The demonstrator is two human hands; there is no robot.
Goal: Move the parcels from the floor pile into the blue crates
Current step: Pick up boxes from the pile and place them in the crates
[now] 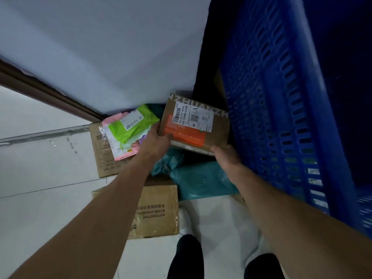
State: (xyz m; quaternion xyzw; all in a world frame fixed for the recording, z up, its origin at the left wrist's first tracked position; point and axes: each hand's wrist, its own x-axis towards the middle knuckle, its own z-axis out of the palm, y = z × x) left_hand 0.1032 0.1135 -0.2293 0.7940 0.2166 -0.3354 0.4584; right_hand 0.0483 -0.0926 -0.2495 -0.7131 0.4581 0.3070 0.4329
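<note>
Clasping opposite edges, the left hand (159,136) and right hand (225,157) hold the brown orange-panelled cardboard parcel (198,125) over the floor pile (130,127), beside the blue slotted plastic crate (281,117); it seems stiff, light.

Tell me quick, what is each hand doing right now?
Left hand: gripping the left edge of the cardboard box.
Right hand: gripping the same box at its near corner.
</note>
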